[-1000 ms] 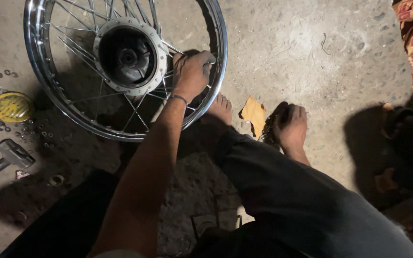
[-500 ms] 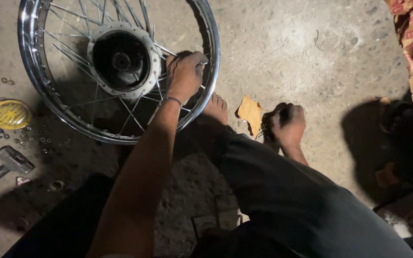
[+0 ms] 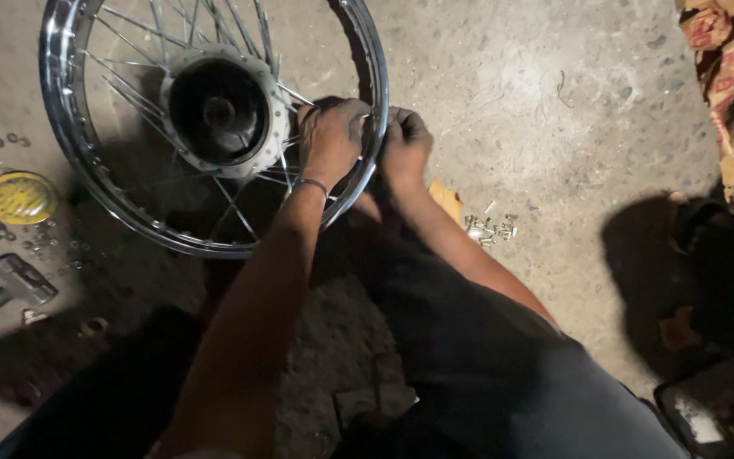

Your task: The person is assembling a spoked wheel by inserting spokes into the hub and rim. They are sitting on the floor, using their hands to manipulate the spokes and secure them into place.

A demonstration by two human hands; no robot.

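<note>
While both hands grip the wheel rim [image 3: 70,183], left hand [image 3: 331,136] and right hand [image 3: 405,144] fingers clenched on spokes, we see spokes laced, loose nipples [image 3: 490,228] unused on floor.

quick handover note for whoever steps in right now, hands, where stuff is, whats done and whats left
Left hand: closed over the spokes just inside the rim of the spoked wheel, which lies flat on the concrete floor.
Right hand: at the outside of the same stretch of rim; whether it holds anything cannot be seen.
Nearby: small metal pieces by the right forearm, hammer and yellow round lid left of the wheel.
Done: hub and many spokes are in place.
Left: work at the rim where both hands are; how far along it is cannot be told.
</note>
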